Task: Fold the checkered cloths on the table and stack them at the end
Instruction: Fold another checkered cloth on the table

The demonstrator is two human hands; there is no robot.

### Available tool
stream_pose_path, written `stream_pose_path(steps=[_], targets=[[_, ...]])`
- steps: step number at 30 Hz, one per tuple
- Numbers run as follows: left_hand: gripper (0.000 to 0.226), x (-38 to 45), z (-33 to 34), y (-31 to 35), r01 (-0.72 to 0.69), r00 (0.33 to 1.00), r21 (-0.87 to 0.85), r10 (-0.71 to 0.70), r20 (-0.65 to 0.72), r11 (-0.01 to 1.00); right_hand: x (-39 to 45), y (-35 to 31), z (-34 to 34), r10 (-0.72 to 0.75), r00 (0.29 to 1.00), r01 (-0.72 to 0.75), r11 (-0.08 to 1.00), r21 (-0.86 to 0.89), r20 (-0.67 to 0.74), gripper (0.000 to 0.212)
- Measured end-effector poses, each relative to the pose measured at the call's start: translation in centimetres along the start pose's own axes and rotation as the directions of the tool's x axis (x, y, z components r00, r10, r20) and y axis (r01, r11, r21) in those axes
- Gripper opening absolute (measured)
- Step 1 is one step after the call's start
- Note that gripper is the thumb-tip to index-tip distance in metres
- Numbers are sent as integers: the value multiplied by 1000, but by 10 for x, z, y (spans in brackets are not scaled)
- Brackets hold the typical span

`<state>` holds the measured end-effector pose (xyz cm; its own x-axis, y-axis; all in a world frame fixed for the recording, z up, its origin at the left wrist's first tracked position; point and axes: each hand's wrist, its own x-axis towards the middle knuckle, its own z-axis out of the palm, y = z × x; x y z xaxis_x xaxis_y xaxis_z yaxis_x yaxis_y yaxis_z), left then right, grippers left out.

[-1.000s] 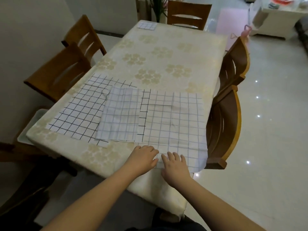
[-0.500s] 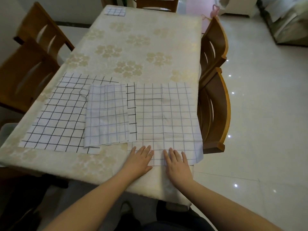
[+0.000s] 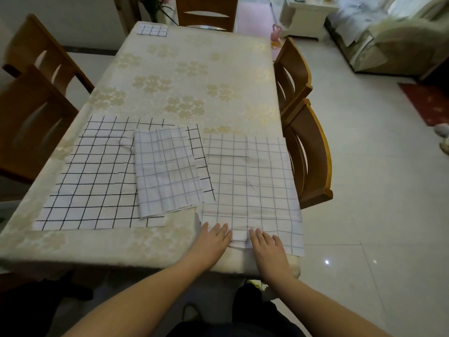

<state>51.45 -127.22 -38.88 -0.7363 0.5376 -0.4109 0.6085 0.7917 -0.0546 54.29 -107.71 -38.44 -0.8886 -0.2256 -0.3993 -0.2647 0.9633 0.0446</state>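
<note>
Both hands are lying flat, fingers straight and gripping nothing: left hand point(image 3: 213, 239) and right hand point(image 3: 266, 246) are pressing the near edge of the grey-checked cloth point(image 3: 250, 181) at the table point(image 3: 194, 69) corner. For a clean fold, I'd be pinching both near corners and carrying them to the far edge, keeping edges aligned. Further out, the smaller checked cloth point(image 3: 165, 169) is overlapping the black-grid cloth point(image 3: 94, 176), and a folded cloth point(image 3: 152, 30) is sitting at the far end.

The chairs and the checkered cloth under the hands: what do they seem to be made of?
Chairs: apparently wood with a smooth, slightly glossy brown finish; a light sheen shows along the curved backrest. Checkered cloth under the left hand and right hand: apparently thin matte woven fabric; it lies flat with soft fold creases.
</note>
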Motion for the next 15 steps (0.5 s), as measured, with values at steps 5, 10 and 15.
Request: stream_pose_path(steps=[5,10,15], targets=[[63,-6,20,-15,-15,999,-14,15,-32,1000,-7,-4,-5,17,999,-16,1000,-15,36,78],[61,-10,23,-29,-45,998,2,45,-34,999,-12,-7,-15,77,997,-77,997,30,15,51],[26,-17,-7,-39,7,991,6,-6,-137,1000,-17,-7,-22,188,980,-193,976,95,64,35]])
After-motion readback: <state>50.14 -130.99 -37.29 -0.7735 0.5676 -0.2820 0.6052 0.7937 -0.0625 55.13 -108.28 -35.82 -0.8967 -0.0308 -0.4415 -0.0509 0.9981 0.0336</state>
